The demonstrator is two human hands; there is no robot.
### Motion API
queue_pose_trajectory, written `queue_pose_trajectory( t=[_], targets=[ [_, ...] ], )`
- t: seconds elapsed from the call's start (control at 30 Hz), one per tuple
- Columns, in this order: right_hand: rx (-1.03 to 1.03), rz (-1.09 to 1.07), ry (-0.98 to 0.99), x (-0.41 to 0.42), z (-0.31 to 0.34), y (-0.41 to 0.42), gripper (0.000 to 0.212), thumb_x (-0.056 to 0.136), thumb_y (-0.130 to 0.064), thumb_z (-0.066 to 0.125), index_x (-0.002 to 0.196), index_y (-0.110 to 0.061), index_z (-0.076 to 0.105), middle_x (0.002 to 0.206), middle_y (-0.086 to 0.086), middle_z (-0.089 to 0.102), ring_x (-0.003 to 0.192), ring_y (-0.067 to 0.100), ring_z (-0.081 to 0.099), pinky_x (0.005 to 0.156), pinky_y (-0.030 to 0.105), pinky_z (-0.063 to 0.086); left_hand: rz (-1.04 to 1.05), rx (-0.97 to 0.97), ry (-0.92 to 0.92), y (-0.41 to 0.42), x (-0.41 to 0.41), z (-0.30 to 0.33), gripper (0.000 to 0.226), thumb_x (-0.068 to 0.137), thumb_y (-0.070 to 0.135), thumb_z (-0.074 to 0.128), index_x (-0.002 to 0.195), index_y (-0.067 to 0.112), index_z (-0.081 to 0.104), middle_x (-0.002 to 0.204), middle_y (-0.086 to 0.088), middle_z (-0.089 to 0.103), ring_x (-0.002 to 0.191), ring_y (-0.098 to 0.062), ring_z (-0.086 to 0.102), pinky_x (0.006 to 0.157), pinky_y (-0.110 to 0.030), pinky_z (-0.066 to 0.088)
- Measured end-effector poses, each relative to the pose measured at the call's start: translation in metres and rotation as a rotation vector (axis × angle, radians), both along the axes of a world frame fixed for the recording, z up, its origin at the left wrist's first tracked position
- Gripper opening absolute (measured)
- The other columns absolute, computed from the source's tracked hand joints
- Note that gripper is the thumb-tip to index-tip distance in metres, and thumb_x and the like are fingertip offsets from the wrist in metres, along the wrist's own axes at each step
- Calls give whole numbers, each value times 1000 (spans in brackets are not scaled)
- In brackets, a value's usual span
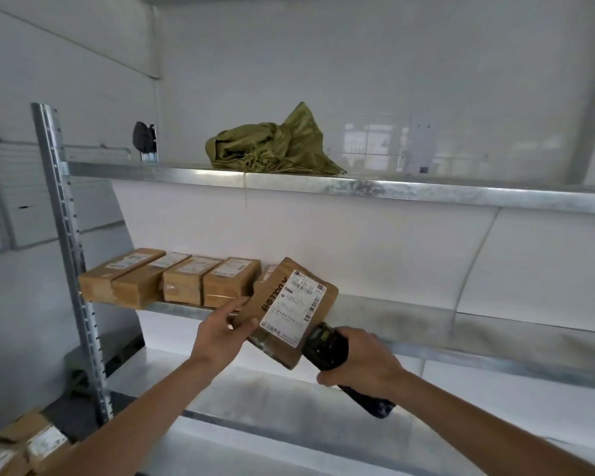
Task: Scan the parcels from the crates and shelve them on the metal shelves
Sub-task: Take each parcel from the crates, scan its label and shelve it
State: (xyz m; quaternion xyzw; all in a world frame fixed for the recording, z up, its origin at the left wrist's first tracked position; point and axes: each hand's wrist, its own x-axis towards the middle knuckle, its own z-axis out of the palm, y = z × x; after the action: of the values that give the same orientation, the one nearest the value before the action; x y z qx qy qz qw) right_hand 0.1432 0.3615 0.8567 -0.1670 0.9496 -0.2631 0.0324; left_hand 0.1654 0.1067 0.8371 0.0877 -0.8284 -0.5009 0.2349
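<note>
My left hand (217, 333) grips a brown cardboard parcel (272, 300) by its lower left edge, holding it tilted in front of the middle metal shelf (426, 319). The parcel's white shipping label (294, 307) faces me. My right hand (361, 364) grips a black handheld scanner (327, 345), whose head sits right at the label's lower right corner. Several brown parcels (172, 278) with labels stand in a row on the left end of that shelf, just behind the held one.
A crumpled olive-green sack (275, 144) lies on the top shelf (358, 187). A perforated steel upright (69, 249) stands at the left. More labelled parcels (21, 444) lie at the bottom left corner. Lower shelves (289, 403) run beneath my arms.
</note>
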Motion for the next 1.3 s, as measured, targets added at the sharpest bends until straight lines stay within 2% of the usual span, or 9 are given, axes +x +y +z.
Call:
queue_pose_trajectory(
  t=[0.1,0.27,0.43,0.57,0.7,0.87,1.13,1.3],
  targets=[
    [159,-71,72,-3,17,22,57,59,-50,84,109,-33,62,98,-12,70,91,14,66,81,33,57,-31,-41,16,5,-3,9,38,90,16,73,127,24,65,107,4,71,95,-15,65,93,-38,57],
    [380,-144,153,-3,41,48,56,65,-47,83,111,-28,59,104,-8,66,97,20,63,75,32,44,-58,-61,-8,10,-6,17,38,90,17,73,126,27,64,99,6,70,94,-14,66,91,-41,57],
    [530,-194,177,-2,55,62,52,68,-43,83,110,-24,59,102,-4,63,91,20,57,73,31,40,-66,-59,-5,12,-10,23,40,90,18,73,128,25,64,98,4,70,96,-17,66,91,-44,57],
    [590,-211,180,-3,57,70,54,68,-44,84,110,-23,59,100,-4,60,91,20,55,74,32,40,-63,-45,-4,13,-14,22,44,88,19,76,129,25,64,102,-1,71,99,-20,66,93,-45,57],
    [614,-219,191,-7,58,74,54,68,-45,84,110,-23,58,98,-6,59,90,21,54,74,31,40,-86,-33,-7,16,-19,22,44,89,17,74,131,25,62,109,-2,71,99,-18,67,90,-38,59],
    [645,-214,197,-12,60,75,54,68,-43,84,111,-23,57,97,-6,58,90,20,55,74,31,41,-89,-17,-8,18,-27,23,43,88,17,74,128,27,64,102,5,72,95,-14,69,86,-39,61],
    [681,-218,207,-23,59,75,54,70,-39,83,114,-23,57,97,-6,59,88,21,56,73,31,40,-116,-22,-3,21,-38,22,41,89,16,74,127,29,64,97,9,70,96,-19,69,88,-46,60],
    [659,-220,192,-30,56,75,56,69,-43,84,114,-23,57,99,-6,60,90,20,56,75,32,41,-130,-1,7,23,-44,20,37,90,13,73,114,36,59,93,15,66,94,-19,69,90,-46,59]
  ],
)
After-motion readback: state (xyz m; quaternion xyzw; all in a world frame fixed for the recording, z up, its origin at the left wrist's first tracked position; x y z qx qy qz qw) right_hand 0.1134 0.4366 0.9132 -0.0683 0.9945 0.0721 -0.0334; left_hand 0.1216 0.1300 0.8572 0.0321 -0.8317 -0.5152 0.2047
